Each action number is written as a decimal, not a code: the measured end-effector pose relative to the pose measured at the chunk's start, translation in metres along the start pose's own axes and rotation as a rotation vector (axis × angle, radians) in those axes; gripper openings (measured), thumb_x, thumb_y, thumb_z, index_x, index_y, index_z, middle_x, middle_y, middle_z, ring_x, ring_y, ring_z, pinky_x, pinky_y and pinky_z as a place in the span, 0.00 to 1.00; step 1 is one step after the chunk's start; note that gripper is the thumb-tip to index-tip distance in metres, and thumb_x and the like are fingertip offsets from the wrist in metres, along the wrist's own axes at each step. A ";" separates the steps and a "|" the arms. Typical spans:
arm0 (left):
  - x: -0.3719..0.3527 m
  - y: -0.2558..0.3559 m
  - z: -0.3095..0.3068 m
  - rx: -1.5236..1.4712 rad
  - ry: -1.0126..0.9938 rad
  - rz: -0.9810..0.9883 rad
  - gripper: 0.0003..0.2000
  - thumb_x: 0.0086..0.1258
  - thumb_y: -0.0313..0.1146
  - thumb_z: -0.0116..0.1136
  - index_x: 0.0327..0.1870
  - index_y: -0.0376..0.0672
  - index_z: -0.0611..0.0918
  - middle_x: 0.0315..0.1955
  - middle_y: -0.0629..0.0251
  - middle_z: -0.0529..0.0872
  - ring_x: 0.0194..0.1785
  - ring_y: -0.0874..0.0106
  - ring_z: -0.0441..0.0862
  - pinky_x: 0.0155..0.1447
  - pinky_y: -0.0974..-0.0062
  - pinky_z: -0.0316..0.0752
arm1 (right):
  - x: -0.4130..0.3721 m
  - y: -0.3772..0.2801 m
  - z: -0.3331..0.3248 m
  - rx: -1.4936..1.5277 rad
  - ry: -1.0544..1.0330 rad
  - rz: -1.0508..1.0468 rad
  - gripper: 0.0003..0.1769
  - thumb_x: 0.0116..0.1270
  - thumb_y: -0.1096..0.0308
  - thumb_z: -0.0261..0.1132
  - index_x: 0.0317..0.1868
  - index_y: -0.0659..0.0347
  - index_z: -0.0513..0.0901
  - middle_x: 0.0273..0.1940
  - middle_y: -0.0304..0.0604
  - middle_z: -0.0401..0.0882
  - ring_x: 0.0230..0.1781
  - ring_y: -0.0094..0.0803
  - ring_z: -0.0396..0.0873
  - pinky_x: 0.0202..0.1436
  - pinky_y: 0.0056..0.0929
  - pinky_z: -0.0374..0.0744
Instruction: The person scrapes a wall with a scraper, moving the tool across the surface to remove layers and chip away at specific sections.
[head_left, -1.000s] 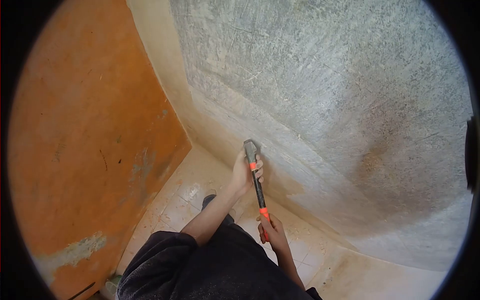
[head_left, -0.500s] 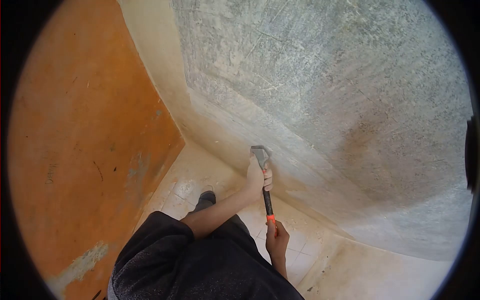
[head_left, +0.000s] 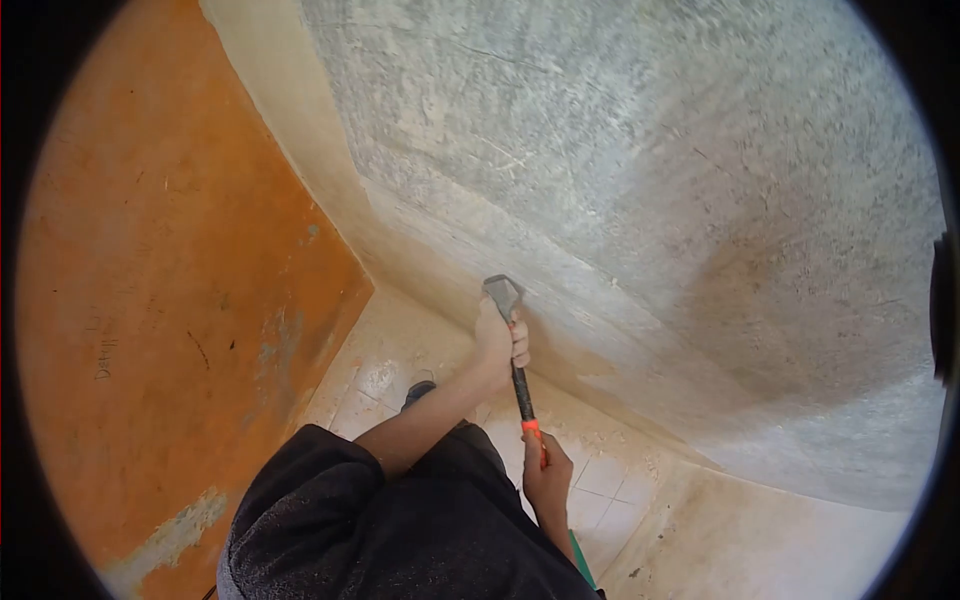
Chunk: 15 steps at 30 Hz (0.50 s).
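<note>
A scraper [head_left: 524, 397] with a black shaft, orange-red parts and a wide grey head lies between my two hands. My left hand [head_left: 497, 338] is wrapped round its upper part, just below the head. Lower down, my right hand [head_left: 547, 472] is closed round the orange-red end of the handle. The scraper's head is against or very near the lower part of the grey, scratched wall [head_left: 600, 180]; exact contact cannot be made out.
An orange wall [head_left: 170, 260] with peeled patches stands at the left and meets the grey wall's cream border in a corner. Below is a dusty tiled floor [head_left: 600, 475], with my shoe [head_left: 421, 390] near the corner. Something green shows beside my right forearm.
Both hands and the scraper have shifted slightly left and up in view, and the camera view has moved a little. The grip of both hands is the same.
</note>
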<state>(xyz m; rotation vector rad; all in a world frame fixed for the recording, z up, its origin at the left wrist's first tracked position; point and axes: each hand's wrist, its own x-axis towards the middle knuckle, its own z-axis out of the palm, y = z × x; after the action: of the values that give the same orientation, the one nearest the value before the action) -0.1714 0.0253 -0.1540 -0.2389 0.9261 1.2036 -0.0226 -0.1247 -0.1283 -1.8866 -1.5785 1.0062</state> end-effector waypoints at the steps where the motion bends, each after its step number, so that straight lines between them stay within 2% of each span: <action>1: 0.000 0.001 -0.001 0.024 0.005 0.026 0.23 0.77 0.60 0.27 0.29 0.54 0.65 0.13 0.79 0.55 0.12 0.80 0.49 0.17 0.75 0.49 | -0.001 -0.001 0.001 0.021 -0.002 0.016 0.15 0.73 0.62 0.61 0.42 0.67 0.85 0.20 0.40 0.71 0.22 0.22 0.67 0.27 0.25 0.67; 6: -0.001 -0.018 0.010 -0.014 0.022 0.032 0.23 0.77 0.60 0.27 0.29 0.54 0.66 0.13 0.79 0.54 0.13 0.80 0.50 0.17 0.76 0.50 | 0.001 0.015 -0.021 0.005 0.016 0.034 0.15 0.73 0.61 0.61 0.42 0.67 0.85 0.19 0.38 0.68 0.21 0.21 0.65 0.26 0.25 0.66; 8: -0.002 -0.023 0.018 -0.006 0.052 -0.010 0.22 0.77 0.58 0.28 0.29 0.54 0.66 0.13 0.79 0.54 0.13 0.80 0.50 0.17 0.76 0.49 | 0.006 0.017 -0.032 -0.002 0.001 0.009 0.14 0.72 0.61 0.63 0.43 0.65 0.84 0.19 0.49 0.74 0.18 0.33 0.73 0.26 0.31 0.72; 12: 0.019 -0.004 -0.002 -0.066 0.060 0.123 0.20 0.76 0.56 0.30 0.29 0.53 0.66 0.13 0.78 0.55 0.13 0.80 0.50 0.18 0.75 0.49 | 0.032 0.001 -0.022 -0.056 -0.093 -0.117 0.14 0.72 0.61 0.62 0.44 0.65 0.85 0.18 0.47 0.74 0.18 0.27 0.74 0.25 0.30 0.71; 15: 0.011 -0.006 0.002 -0.054 0.039 0.070 0.18 0.74 0.54 0.31 0.29 0.53 0.66 0.13 0.78 0.55 0.13 0.79 0.50 0.18 0.75 0.49 | 0.019 0.005 -0.031 -0.019 -0.086 -0.094 0.15 0.72 0.60 0.62 0.45 0.64 0.84 0.20 0.50 0.75 0.18 0.36 0.75 0.26 0.33 0.72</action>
<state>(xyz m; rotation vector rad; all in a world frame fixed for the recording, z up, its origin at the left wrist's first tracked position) -0.1641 0.0322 -0.1626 -0.2763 0.9433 1.2938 0.0063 -0.1042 -0.1171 -1.7855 -1.7145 1.0477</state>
